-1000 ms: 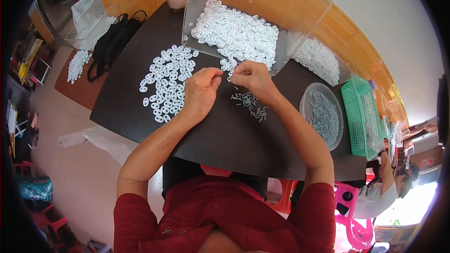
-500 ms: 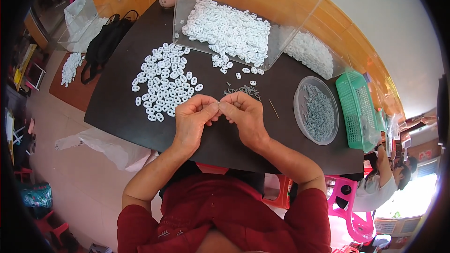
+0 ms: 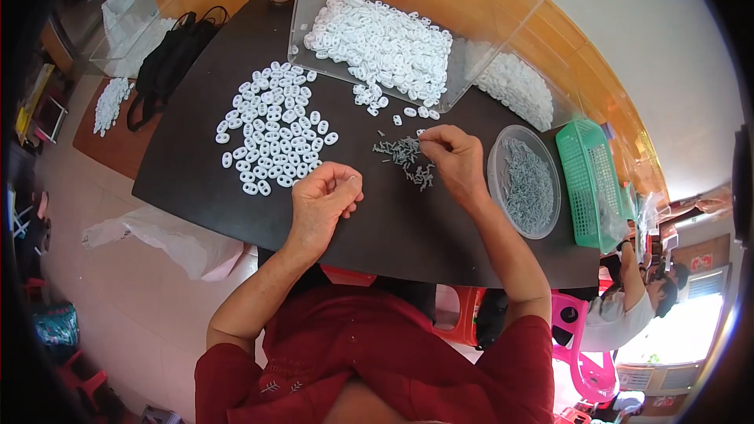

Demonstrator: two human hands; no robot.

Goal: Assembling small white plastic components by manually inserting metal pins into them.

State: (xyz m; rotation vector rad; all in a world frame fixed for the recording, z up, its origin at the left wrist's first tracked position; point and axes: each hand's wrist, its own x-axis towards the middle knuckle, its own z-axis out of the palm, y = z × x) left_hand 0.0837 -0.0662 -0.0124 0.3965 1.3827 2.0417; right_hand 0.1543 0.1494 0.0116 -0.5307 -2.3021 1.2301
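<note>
My left hand (image 3: 323,198) hovers over the dark table (image 3: 393,220), fingers curled around a small white plastic ring. My right hand (image 3: 455,159) reaches to a small heap of grey screws (image 3: 404,155), fingertips pinched at its edge; whether a screw is between them I cannot tell. A spread of white plastic rings (image 3: 275,141) lies on the table just left of my left hand. Behind the screws, a clear plastic tray (image 3: 314,27) holds a big pile of the same white rings, and a few have spilled out in front of it.
A round clear bowl of grey screws (image 3: 525,180) sits right of my right hand, beside a green basket (image 3: 591,180). A black bag (image 3: 169,63) lies at the far left corner. More white rings (image 3: 514,88) are heaped at the back right. Another person (image 3: 628,306) sits at lower right.
My hands were together in front of me half a second ago; now they have parted. The right hand has gone out to the screw heap while the left stays back with a ring.
</note>
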